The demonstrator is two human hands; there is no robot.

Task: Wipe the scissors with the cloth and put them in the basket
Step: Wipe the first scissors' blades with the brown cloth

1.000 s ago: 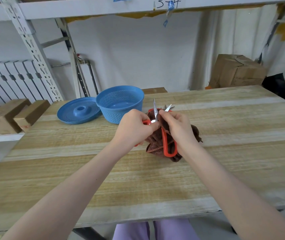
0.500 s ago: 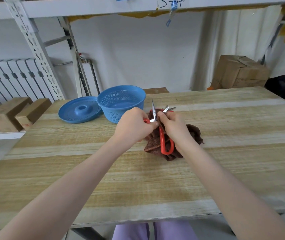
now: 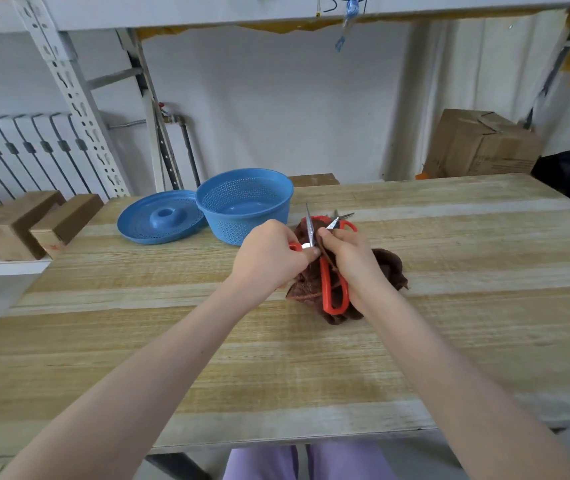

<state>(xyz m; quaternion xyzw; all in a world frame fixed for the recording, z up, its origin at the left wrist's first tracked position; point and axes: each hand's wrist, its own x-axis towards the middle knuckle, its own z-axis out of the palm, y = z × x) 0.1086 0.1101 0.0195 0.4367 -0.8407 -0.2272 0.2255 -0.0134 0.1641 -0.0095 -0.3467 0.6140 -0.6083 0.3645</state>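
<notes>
Two hands are working just in front of the basket (image 3: 245, 206), toward its right side. The left hand (image 3: 269, 258) is curling its fingers tight round the orange-handled scissors (image 3: 325, 285) near the pivot, holding one blade pointing up. The right hand (image 3: 352, 265) is pinching a fold of the brown cloth (image 3: 387, 268) against the base of that blade, while the rest is lying bunched on the counter (image 3: 276, 358) beneath. To wipe well, the left grip is probably best kept firm at the pivot while the cloth is drawn from pivot to tip along the flat faces, fingers staying off the edge. Then the other blade is waiting its turn. Beyond the hands, a second pair (image 3: 345, 224) is lying just right of the basket, and a blue lid (image 3: 162, 216) is touching its left side. Against the frame half a second earlier, almost nothing is differing: both grips and the upright blade are holding as they were.
</notes>
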